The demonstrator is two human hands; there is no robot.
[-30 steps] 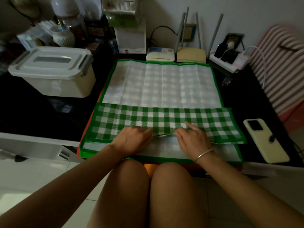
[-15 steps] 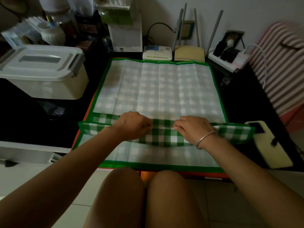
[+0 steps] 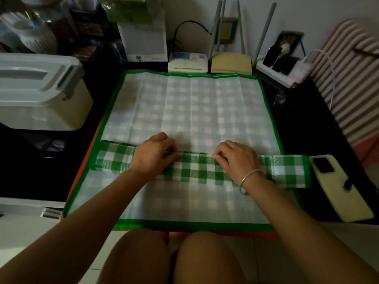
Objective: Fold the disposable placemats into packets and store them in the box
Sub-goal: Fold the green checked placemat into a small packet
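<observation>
Mid-frame on the dark surface [image 3: 303, 128], the left hand [image 3: 152, 155] and right hand [image 3: 235, 158] each keep a tight grip, fingers curled and pinching the far edge of a folded band [image 3: 287, 171] of the green-checked placemat [image 3: 190, 111]. The lidded storage box [image 3: 41, 95] sits at upper left. The band overhangs the sheet at right, beside a phone [image 3: 338, 187] — uneven pressure there would likely skew the next fold and spoil the packet.

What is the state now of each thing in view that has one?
placemat: partly folded, checked band across its middle
left hand: pinches the band's far edge
right hand: pinches the same edge
box: lid closed
phone: lying face down
</observation>
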